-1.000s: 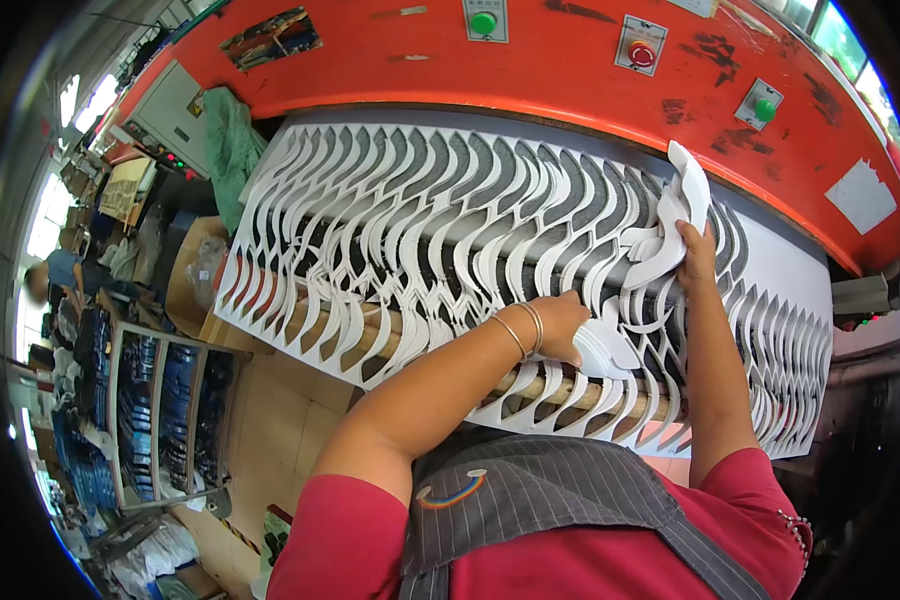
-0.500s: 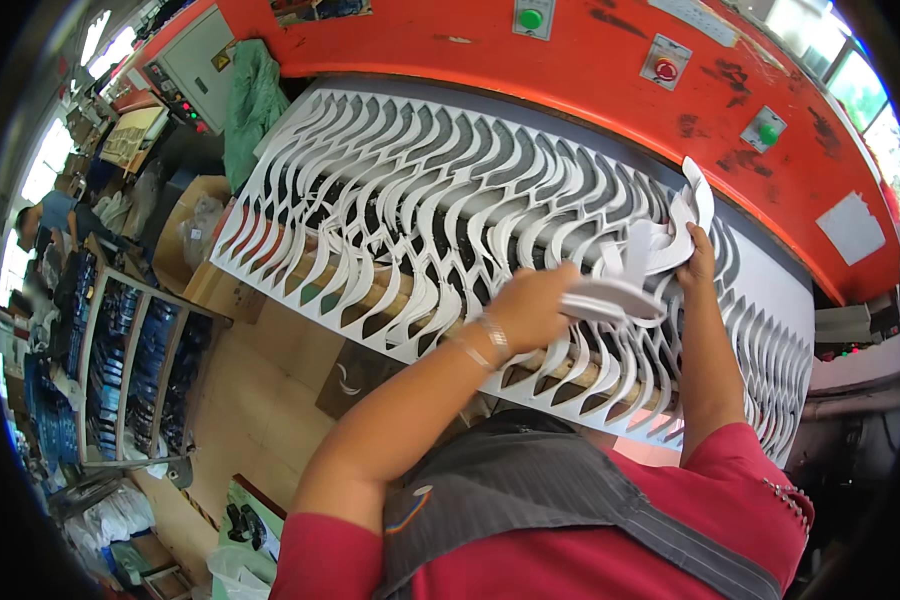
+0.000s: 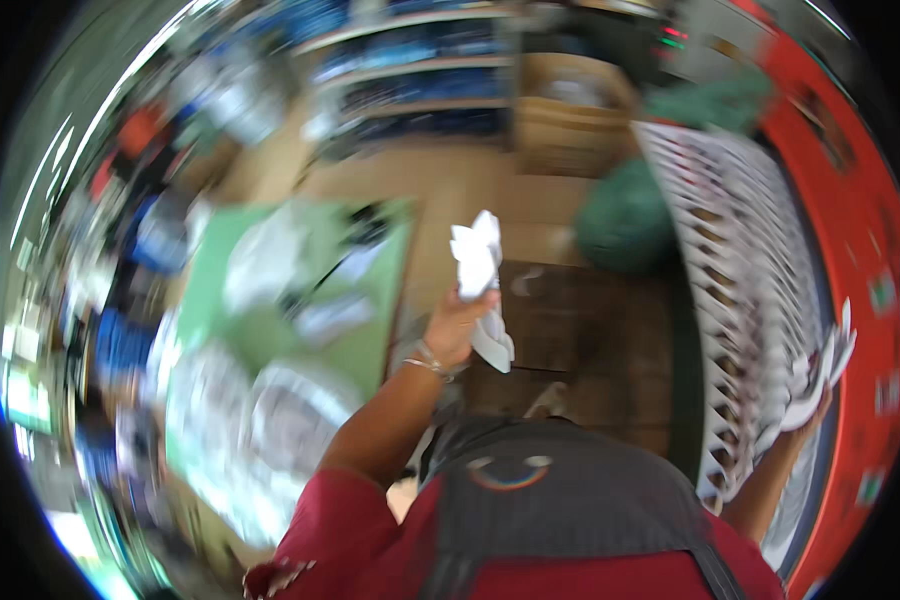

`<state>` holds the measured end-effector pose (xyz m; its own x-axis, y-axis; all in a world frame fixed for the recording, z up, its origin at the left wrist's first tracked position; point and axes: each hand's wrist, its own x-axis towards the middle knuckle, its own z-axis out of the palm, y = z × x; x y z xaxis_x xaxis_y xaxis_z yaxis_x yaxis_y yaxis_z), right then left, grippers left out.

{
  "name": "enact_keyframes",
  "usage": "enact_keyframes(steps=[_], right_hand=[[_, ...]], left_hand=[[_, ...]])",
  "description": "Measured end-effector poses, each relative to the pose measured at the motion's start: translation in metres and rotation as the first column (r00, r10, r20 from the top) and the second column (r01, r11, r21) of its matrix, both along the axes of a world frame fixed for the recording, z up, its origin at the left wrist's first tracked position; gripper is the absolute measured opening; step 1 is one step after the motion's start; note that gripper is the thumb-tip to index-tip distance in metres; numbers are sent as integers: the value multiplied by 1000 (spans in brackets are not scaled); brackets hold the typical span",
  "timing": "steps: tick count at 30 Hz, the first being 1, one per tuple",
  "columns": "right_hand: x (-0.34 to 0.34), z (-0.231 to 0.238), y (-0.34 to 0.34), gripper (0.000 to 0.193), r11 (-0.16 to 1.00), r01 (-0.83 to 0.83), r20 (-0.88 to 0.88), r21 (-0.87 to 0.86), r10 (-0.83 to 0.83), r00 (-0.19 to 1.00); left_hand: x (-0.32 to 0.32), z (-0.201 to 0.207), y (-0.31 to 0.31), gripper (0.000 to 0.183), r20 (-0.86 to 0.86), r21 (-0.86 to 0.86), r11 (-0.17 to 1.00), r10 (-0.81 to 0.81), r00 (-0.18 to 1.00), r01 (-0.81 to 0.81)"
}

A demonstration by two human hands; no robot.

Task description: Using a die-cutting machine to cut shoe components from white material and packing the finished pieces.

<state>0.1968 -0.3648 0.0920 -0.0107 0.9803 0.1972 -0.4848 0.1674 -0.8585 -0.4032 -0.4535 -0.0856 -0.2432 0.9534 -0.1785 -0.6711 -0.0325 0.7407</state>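
My left hand [image 3: 448, 332] is closed round a small bundle of white curved cut-out strips [image 3: 478, 262], raised over the floor in the middle of the view. At the right, my right hand [image 3: 816, 412] grips more white curved strips [image 3: 834, 362] beside the red machine. Motion blurs that hand, and the strips partly cover its fingers. Under it lies the white sheet [image 3: 682, 175], cut through with rows of curved, leaf-shaped openings.
A red machine [image 3: 855, 200] runs along the right side. To the left stands a green-topped table [image 3: 355, 345] carrying plastic-wrapped bundles [image 3: 300, 405]. Behind are a cardboard box [image 3: 575, 140], a green sack [image 3: 625, 215] and shelves [image 3: 420, 70] of dark blue items.
My view has swung left from the machine toward the green table. My left hand has lifted its strips away from the cut sheet; my right hand stays by the machine with its strips.
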Motion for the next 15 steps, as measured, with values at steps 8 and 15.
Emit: enact_keyframes(steps=[8, 15], right_hand=[[-489, -139, -84, 64, 316, -827, 74, -466, 945, 319], [-663, -248, -337, 53, -369, -562, -223, -741, 924, -312]], left_hand=[[-101, -105, -405, 55, -396, -488, 377, 709, 584, -788], [-94, -144, -528, 60, -946, -305, -187, 176, 274, -934]])
